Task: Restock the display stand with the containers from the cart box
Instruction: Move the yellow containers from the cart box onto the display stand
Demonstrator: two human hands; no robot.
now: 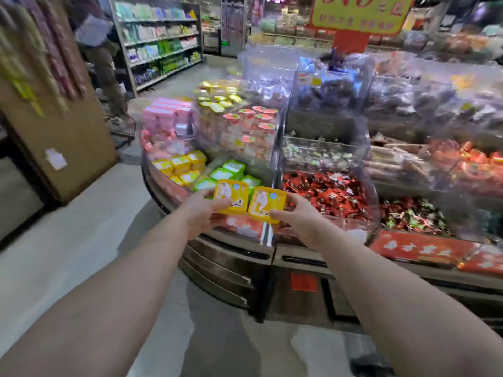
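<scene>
Two square yellow containers with a cartoon label are held side by side over the front rim of the display stand [239, 254]. My left hand [200, 210] grips the left yellow container [231, 196]. My right hand [296, 217] grips the right yellow container [266, 204]. Just behind them, green containers [231, 174] fill one compartment of the stand, and more yellow containers [182, 165] sit in the compartment to its left. The cart box is out of view.
The stand's clear bins hold red-wrapped sweets [326, 194], pink boxes [166, 115] and peach-lidded cups [253, 123]. A brown cardboard-clad column [62, 131] stands at left. Store shelves [160, 42] line the back, with a person [95, 36] near them. Grey floor lies below.
</scene>
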